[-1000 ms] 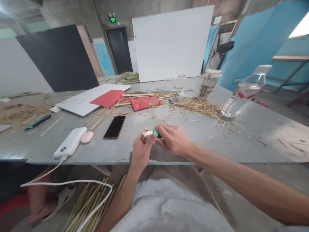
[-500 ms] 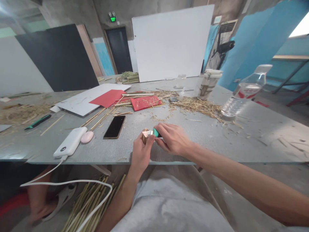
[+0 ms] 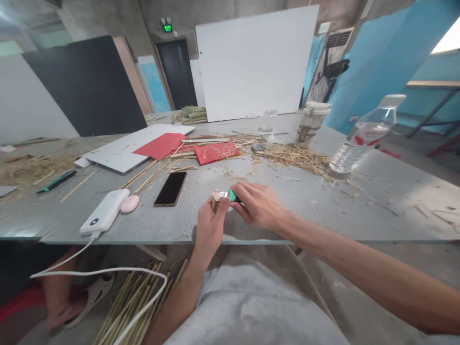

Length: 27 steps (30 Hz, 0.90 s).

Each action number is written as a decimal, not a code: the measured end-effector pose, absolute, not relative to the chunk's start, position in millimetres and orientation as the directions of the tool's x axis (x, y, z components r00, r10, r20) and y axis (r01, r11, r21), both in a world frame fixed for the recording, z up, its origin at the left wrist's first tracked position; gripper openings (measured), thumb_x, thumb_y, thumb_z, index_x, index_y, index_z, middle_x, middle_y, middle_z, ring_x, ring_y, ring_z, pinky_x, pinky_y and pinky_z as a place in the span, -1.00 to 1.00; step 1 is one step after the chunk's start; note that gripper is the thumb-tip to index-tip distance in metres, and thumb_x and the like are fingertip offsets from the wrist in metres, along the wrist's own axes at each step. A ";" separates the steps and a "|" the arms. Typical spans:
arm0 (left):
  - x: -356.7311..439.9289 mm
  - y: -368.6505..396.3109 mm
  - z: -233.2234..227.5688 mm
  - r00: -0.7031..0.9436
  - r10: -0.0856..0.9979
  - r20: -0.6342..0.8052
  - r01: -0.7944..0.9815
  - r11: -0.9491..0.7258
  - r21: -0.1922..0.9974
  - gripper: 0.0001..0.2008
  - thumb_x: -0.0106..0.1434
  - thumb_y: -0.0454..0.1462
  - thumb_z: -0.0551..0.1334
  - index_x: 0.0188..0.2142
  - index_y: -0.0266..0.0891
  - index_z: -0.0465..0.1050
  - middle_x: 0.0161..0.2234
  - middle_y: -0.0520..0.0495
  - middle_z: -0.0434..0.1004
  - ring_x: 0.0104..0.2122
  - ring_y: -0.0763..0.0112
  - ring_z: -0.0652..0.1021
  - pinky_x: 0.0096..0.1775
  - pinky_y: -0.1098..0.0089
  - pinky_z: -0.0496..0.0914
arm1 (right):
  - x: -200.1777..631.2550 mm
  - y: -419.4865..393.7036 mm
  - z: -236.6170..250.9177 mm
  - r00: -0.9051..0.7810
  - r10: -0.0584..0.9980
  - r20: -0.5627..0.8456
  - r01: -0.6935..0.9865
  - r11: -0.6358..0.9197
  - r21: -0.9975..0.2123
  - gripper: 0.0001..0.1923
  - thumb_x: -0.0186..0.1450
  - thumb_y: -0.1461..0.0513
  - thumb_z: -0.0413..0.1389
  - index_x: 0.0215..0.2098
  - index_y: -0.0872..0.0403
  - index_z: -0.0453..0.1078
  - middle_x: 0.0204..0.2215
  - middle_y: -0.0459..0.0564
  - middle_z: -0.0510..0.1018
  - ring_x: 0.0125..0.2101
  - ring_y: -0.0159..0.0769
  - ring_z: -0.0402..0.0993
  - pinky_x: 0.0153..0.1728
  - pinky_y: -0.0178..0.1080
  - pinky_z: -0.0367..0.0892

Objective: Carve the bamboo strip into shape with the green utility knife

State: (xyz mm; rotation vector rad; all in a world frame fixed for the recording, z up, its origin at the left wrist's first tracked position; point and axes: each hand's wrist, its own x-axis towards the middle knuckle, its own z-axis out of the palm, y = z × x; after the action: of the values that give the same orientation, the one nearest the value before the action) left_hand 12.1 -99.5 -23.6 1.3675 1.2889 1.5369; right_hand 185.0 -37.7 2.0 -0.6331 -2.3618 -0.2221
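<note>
Tabletop of grey board (image 3: 359, 211), wide, littered: heap of straw-coloured shavings (image 3: 294, 157), red paper sheets (image 3: 215, 152), clear plastic water bottle (image 3: 355, 143), black phone (image 3: 171, 189), white power bank (image 3: 105, 211). Bundle of thin bamboo sticks (image 3: 132, 306) on the floor by my knee. At the near edge, my left hand (image 3: 209, 229) pinches a short pale bamboo piece (image 3: 216, 197) upright; my right hand (image 3: 259, 206) is closed round a green-handled knife (image 3: 233, 195), blade against the piece's top. Judging by the shavings, much whittling is done; this piece looks only begun.
</note>
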 end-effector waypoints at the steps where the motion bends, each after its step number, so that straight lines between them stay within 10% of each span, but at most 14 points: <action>1: 12.1 -99.1 -23.1 -0.203 0.939 0.278 0.112 -0.259 0.959 -0.42 0.36 0.27 0.25 -0.38 -0.19 0.34 -0.56 0.16 0.11 -0.52 0.48 0.16 -0.44 0.41 0.13 | 184.8 -37.8 2.1 -0.652 0.384 0.654 0.502 0.865 -0.007 -0.61 0.64 0.00 -0.16 -0.15 0.03 0.34 -0.31 0.04 0.55 -0.39 -0.24 0.34 -0.37 -0.20 0.11; 20: 13.5 -97.5 -24.6 -0.197 0.956 0.218 -0.064 -0.235 0.970 -0.42 0.24 0.19 0.41 -0.46 -0.18 0.25 -0.57 0.19 0.05 -0.55 0.56 0.09 -0.51 0.46 0.03 | 187.3 -36.5 3.5 -0.523 0.459 0.718 0.519 0.840 -0.159 -0.66 0.65 0.01 -0.16 -0.10 0.03 0.29 -0.41 -0.08 0.51 -0.48 -0.31 0.31 -0.46 -0.23 0.06; 27: 13.5 -101.7 -18.1 -0.181 0.952 0.248 -0.082 -0.266 0.960 -0.39 0.16 0.17 0.48 -0.51 -0.20 0.24 -0.56 0.17 0.06 -0.53 0.57 0.09 -0.50 0.47 0.03 | 187.2 -35.2 4.2 -0.617 0.319 0.719 0.376 0.923 -0.087 -0.63 0.63 -0.02 -0.16 -0.13 0.02 0.28 -0.38 -0.06 0.50 -0.44 -0.30 0.35 -0.42 -0.25 0.15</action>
State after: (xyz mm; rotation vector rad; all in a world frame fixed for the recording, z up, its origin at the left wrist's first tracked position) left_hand 13.5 -101.7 -18.1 1.2316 1.1171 1.5775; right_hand 187.2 -35.2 4.2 -0.4911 -2.2805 -0.0914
